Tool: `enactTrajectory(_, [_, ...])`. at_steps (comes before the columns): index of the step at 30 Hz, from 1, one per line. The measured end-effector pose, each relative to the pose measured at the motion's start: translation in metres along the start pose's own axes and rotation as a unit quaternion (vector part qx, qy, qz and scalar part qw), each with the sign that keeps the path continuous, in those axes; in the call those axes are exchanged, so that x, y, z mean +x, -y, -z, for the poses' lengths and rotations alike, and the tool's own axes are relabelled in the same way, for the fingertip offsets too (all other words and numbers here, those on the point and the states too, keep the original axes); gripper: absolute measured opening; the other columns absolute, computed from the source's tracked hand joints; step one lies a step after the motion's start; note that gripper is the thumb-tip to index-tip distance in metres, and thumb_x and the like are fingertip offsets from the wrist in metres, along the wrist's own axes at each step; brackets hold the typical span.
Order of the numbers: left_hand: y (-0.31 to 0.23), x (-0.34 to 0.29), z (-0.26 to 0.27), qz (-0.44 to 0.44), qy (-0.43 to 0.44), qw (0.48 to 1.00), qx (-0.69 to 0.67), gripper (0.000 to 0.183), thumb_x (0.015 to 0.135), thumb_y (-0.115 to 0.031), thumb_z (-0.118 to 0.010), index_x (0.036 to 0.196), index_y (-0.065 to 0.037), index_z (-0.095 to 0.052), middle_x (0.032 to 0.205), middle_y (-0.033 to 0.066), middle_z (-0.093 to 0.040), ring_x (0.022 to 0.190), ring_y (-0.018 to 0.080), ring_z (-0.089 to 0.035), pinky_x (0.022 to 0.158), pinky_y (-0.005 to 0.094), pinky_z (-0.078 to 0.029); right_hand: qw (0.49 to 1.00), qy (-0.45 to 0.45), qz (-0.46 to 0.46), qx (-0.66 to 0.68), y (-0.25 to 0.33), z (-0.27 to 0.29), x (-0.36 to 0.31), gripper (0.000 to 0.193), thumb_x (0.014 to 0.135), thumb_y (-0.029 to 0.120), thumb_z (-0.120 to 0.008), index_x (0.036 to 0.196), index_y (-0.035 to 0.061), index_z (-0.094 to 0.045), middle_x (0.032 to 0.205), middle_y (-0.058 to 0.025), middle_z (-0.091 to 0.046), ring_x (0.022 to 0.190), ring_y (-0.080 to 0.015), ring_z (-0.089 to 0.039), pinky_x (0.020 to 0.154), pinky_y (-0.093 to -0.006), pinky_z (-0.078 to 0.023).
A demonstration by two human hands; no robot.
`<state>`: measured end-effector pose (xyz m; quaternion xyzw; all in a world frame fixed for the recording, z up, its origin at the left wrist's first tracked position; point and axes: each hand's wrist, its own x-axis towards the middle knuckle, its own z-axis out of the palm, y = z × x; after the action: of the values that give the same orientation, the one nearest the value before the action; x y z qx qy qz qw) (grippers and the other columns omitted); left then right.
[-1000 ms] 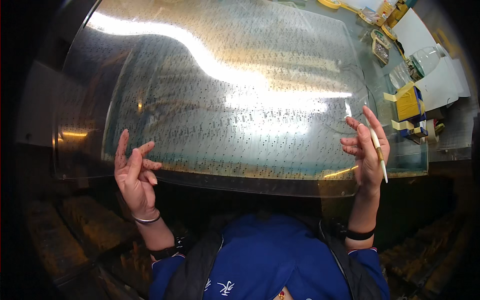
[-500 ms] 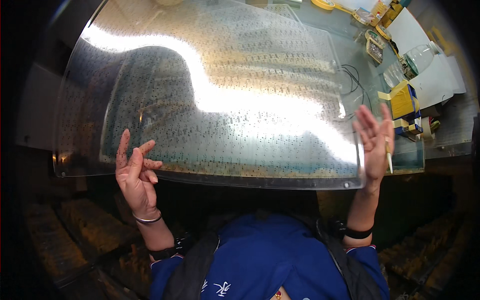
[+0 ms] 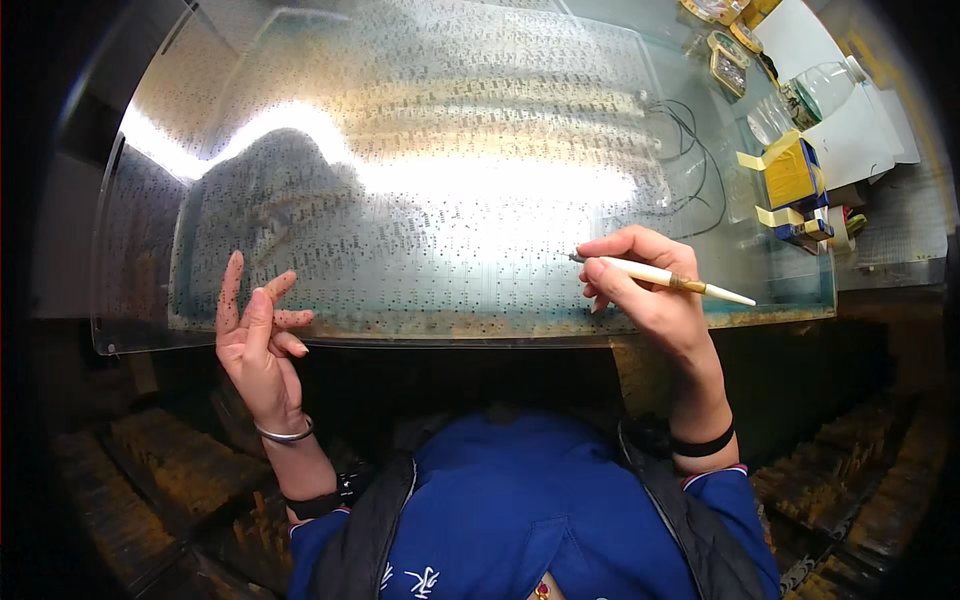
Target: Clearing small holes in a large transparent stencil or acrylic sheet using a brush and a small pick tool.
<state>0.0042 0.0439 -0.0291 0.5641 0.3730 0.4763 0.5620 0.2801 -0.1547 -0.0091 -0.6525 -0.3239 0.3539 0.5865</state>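
A large clear sheet [image 3: 400,270] covered in rows of small dark dots lies across the bench in front of me. At its front left edge is my left hand [image 3: 265,345], fingers spread apart; dark dots show over some of them, and I cannot tell whether they lie beneath the sheet. My right hand [image 3: 655,290], above the sheet's right part, pinches a slim white pen-like tool [image 3: 650,272] with a gold-brown band. Its dark tip points left, close to the dotted surface; whether it touches is unclear. Bright glare hides part of the sheet.
A thin black cable [image 3: 715,190] loops at the right. Beyond it are a yellow-and-blue box [image 3: 792,175], a clear plastic bottle [image 3: 830,90], white paper [image 3: 872,150] and a small tray [image 3: 728,72]. The bench's front edge [image 3: 700,320] runs before me.
My right hand has moved left from beside the sheet's right edge, turning from spread fingers to a pen-like pinch on the tool. The raised right edge has dropped out of sight. My left hand stays similar.
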Motion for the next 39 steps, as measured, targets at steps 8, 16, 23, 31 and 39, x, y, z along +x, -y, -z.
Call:
enactTrajectory(8, [0.000, 0.000, 0.002, -0.002, -0.013, 1.000, 0.021, 0.042, 0.096, -0.013, -0.053, 0.136, -0.005, -0.043, 0.103, 0.0198, -0.066, 0.062, 0.0095, -0.066, 0.041, 0.0109, -0.043, 0.996, -0.024, 0.045, -0.079, -0.008, -0.005, 0.005, 0.008, 0.082, 0.006, -0.067, 0.086, -0.0015, -0.068, 0.068, 0.0010, -0.063, 0.062, -0.0019, -0.053, 0.053, -0.0186, -0.041])
enactTrajectory(16, [0.000, 0.000, 0.002, 0.002, -0.013, 1.000, 0.022, 0.043, 0.096, -0.012, -0.053, 0.136, -0.004, -0.043, 0.103, 0.0204, -0.066, 0.062, 0.0097, -0.066, 0.041, 0.0109, -0.043, 0.995, 0.003, 0.059, -0.079, -0.006, -0.003, 0.003, 0.008, 0.080, 0.004, -0.066, 0.085, -0.0016, -0.068, 0.068, -0.0021, -0.064, 0.062, -0.0037, -0.056, 0.055, -0.0192, -0.043])
enactTrajectory(23, [0.002, -0.001, 0.003, 0.000, -0.013, 1.000, 0.018, 0.043, 0.095, -0.012, -0.052, 0.137, -0.004, -0.042, 0.103, 0.0207, -0.066, 0.063, 0.0102, -0.066, 0.041, 0.0110, -0.044, 0.985, 0.071, 0.093, -0.124, -0.008, 0.005, 0.004, 0.008, 0.079, 0.004, -0.067, 0.085, -0.0016, -0.068, 0.071, -0.0037, -0.065, 0.065, -0.0047, -0.057, 0.056, -0.0197, -0.044])
enactTrajectory(31, [0.001, -0.001, 0.003, -0.003, -0.010, 1.000, 0.014, 0.043, 0.096, -0.012, -0.052, 0.137, -0.004, -0.043, 0.102, 0.0200, -0.066, 0.064, 0.0099, -0.066, 0.041, 0.0108, -0.043, 0.986, 0.064, 0.094, -0.121, -0.005, 0.003, 0.005, 0.008, 0.081, 0.004, -0.065, 0.086, -0.0021, -0.068, 0.072, -0.0031, -0.065, 0.066, -0.0042, -0.057, 0.057, -0.0193, -0.044])
enactTrajectory(39, [0.001, -0.001, 0.002, -0.005, -0.015, 1.000, 0.017, 0.043, 0.095, -0.012, -0.053, 0.137, -0.004, -0.043, 0.102, 0.0202, -0.066, 0.063, 0.0096, -0.066, 0.041, 0.0106, -0.043, 0.990, 0.054, 0.078, -0.106, -0.010, 0.002, 0.005, 0.008, 0.081, 0.005, -0.066, 0.086, -0.0014, -0.069, 0.072, -0.0027, -0.066, 0.065, -0.0043, -0.057, 0.056, -0.0192, -0.044])
